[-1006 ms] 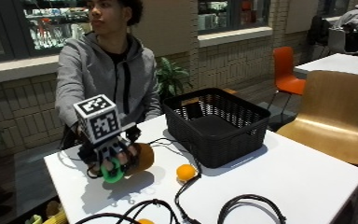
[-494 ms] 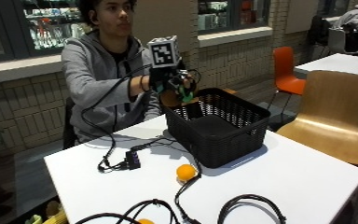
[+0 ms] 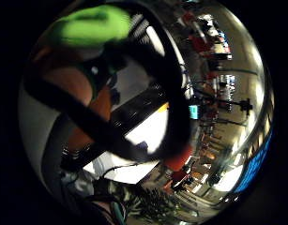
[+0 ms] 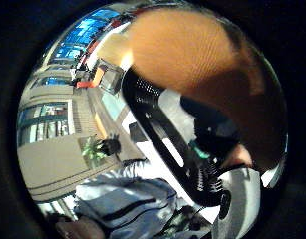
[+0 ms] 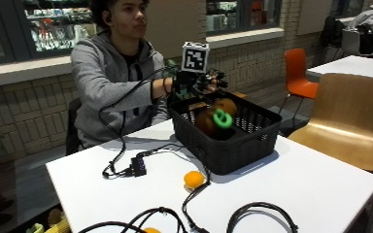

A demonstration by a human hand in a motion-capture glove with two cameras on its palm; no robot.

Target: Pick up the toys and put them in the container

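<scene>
Since basket (image 5: pixel 228 145) sits at worktop (image 5: pixel 315 184) middle, gloved right hands (image 5: pixel 196 85) hovers above its rim; brown toy (image 5: pixel 213 116) with green ring (image 5: pixel 223 119) appears mid-drop inside basket, so fingers look released, holding nothing; orange ball (image 5: pixel 194 179) waits on worktop just beside basket

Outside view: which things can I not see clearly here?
- Brown and green toy: blurred at the basket opening; whether the right hand holds it is unclear.
- Basket floor: hidden by its front wall.
- Orange object beside the cables: cut off by the bottom edge.
</scene>
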